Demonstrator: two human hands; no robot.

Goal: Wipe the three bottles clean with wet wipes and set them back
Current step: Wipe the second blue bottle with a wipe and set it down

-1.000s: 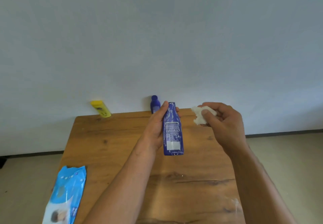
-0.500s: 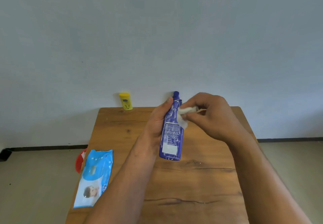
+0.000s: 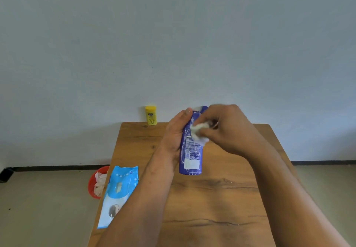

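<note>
My left hand [image 3: 174, 136] grips a tall blue bottle [image 3: 190, 158] upright above the wooden table [image 3: 212, 198], its white label facing me. My right hand [image 3: 229, 129] pinches a crumpled white wet wipe [image 3: 199, 136] against the bottle's upper part. A small yellow bottle [image 3: 151, 115] stands at the table's far edge by the wall. The top of another blue bottle [image 3: 204, 108] peeks out behind my right hand; the rest is hidden.
A blue pack of wet wipes [image 3: 119, 192] lies on the table's left edge, partly overhanging. A red bin [image 3: 94, 181] with used wipes sits on the floor to the left. A grey wall rises right behind the table.
My right hand brought the wipe from the right onto the bottle and now rubs its upper part. The view has shifted, showing the table further right and the red bin.
</note>
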